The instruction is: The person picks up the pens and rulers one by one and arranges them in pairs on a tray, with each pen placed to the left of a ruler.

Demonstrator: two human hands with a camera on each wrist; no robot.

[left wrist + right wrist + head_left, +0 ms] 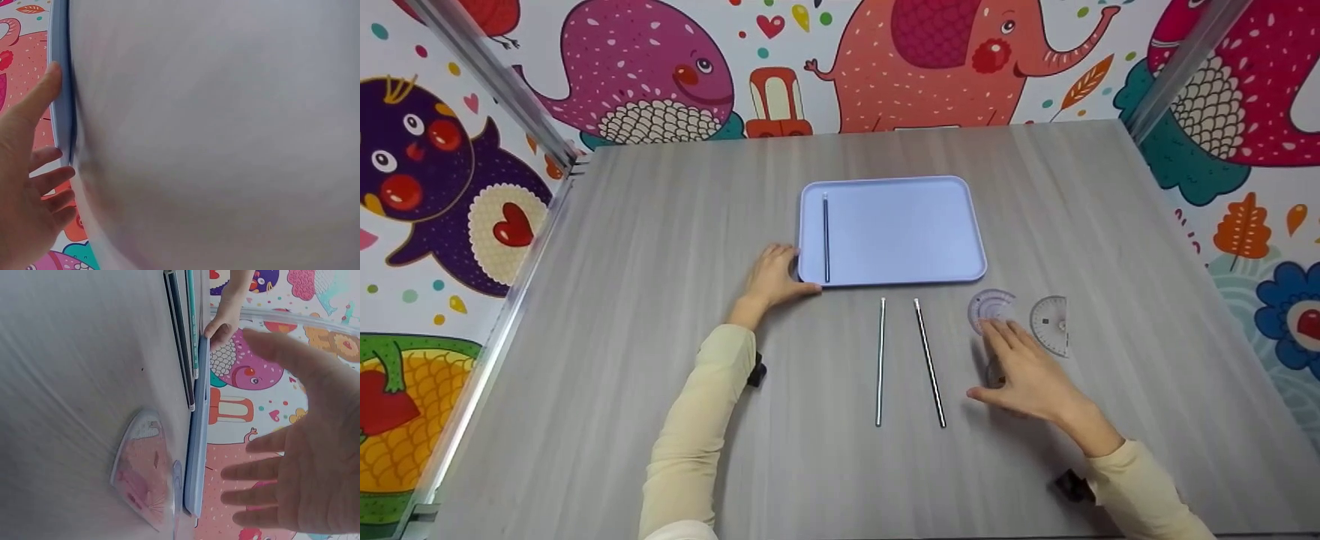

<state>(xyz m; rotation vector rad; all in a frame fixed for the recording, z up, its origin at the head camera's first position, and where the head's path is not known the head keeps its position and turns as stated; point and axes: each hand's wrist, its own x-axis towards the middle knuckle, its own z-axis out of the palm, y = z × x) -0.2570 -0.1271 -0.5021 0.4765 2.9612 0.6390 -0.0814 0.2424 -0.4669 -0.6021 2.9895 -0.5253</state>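
My left hand (772, 279) rests at the near left corner of a pale blue tray (900, 232), thumb along the front edge. In the left wrist view, its thumb touches the tray rim (61, 112) and the fingers are relaxed. A dark pencil (826, 240) lies in the tray's left side. My right hand (1027, 375) hovers over the protractors, fingers spread and holding nothing. Beyond its fingertips lies a purplish clear protractor (988, 306), with another clear protractor (1048, 324) to the right. A third round-edged clear piece (995, 373) is mostly hidden under the hand.
Between the hands, a greenish pencil (880, 364) and a dark pencil (930, 364) lie on the grey wood-grain table (675, 225), in front of the tray. Walls with cartoon animals and metal posts (1185, 71) border the table.
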